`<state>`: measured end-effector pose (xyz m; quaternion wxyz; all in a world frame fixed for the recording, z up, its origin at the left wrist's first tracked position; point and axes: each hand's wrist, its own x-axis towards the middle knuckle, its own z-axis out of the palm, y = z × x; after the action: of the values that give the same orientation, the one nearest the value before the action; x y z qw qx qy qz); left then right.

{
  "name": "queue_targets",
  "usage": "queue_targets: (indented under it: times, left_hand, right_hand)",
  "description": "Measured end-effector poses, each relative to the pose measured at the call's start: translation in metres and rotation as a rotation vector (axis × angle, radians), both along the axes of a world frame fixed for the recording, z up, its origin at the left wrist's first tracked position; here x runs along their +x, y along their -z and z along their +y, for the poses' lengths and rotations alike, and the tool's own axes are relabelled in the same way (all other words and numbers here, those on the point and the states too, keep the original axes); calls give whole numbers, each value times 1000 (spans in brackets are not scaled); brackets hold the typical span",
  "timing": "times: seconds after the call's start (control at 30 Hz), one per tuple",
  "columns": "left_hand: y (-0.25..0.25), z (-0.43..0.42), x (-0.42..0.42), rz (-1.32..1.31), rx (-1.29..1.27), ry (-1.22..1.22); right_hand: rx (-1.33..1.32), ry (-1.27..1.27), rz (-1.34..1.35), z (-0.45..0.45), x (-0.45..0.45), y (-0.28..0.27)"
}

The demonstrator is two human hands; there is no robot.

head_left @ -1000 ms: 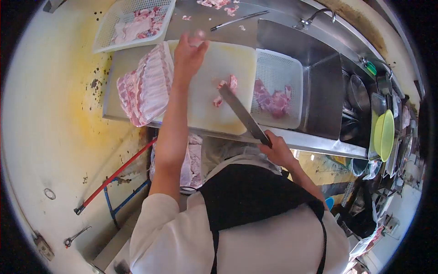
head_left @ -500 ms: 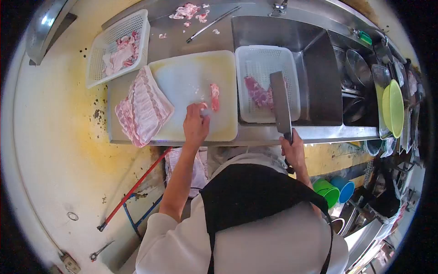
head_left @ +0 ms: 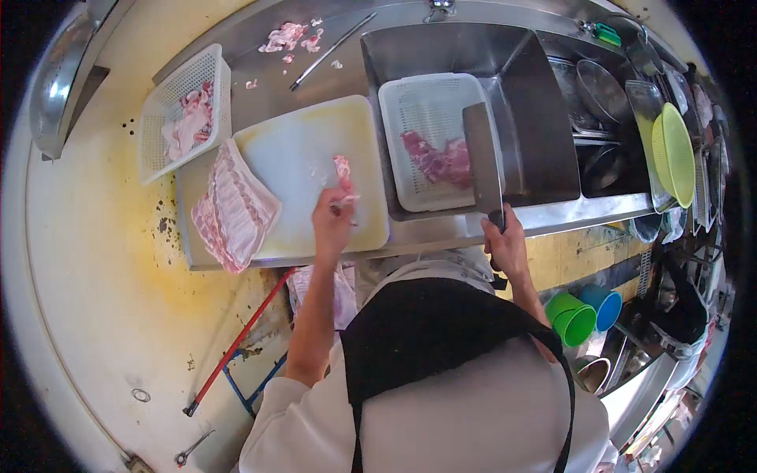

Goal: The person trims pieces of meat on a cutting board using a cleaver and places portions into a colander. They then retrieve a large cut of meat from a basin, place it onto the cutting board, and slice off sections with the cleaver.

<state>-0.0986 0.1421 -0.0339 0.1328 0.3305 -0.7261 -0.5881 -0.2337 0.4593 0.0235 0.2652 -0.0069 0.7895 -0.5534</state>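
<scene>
My left hand [head_left: 333, 221] is closed over the white cutting board [head_left: 296, 146], its fingertips pinching the lower end of a small strip of meat [head_left: 342, 172]. To its left a large slab of ribs [head_left: 234, 209] lies across the board's edge. My right hand [head_left: 507, 240] grips the dark handle of a cleaver [head_left: 482, 154], whose broad blade points away from me. The blade hangs over the right side of a white perforated basket [head_left: 398, 158], and behind it a red piece of meat [head_left: 434, 162] is partly hidden.
Another white basket [head_left: 148, 146] with meat pieces stands at the left. Fatty scraps [head_left: 285, 36] and a sharpening rod [head_left: 331, 51] lie at the back of the steel counter. A sink [head_left: 544, 118] is to the right. Green [head_left: 571, 318] and blue [head_left: 607, 306] buckets are low on the right.
My left hand has moved onto the meat strip and closed on its near end. My right hand still holds the cleaver in much the same place. The whole view has shifted slightly.
</scene>
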Motion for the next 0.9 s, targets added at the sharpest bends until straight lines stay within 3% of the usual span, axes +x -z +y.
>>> queue_targets:
  times: [0.07, 0.17, 0.23, 0.3, 0.37, 0.5, 0.6, 0.7, 0.77, 0.9]
  left_hand:
    - [-20, 29, -36, 106, 76, 90]
    - [-27, 43, -79, 291, -456, 231]
    - [-22, 22, -84, 216, -874, 232]
    - [-7, -7, -70, 53, -910, -54]
    - [27, -39, -58, -84, -580, -79]
    - [-5, -45, -54, -88, -228, 251]
    - [-3, -56, -52, 89, -583, 361]
    - [-11, -26, -59, -191, -755, 3]
    - [-6, -15, -64, -108, -761, -36]
    - [1, -31, -65, 33, -746, 79]
  right_hand:
    - [11, 17, -3, -2, -1, 0]
    - [2, 15, 1, -7, -1, -1]
    - [-25, -12, 33, -9, -5, 1]
    - [-119, -54, 97, -15, -6, 2]
    - [-216, -119, 134, -20, -6, 12]
    - [-83, -288, -29, -54, -15, 19]
    - [-112, -401, -5, -94, -15, 39]
    - [-155, -406, 156, -132, -17, 52]
    - [-178, -381, 296, -155, -21, 63]
    - [-234, -350, 231, -171, -24, 53]
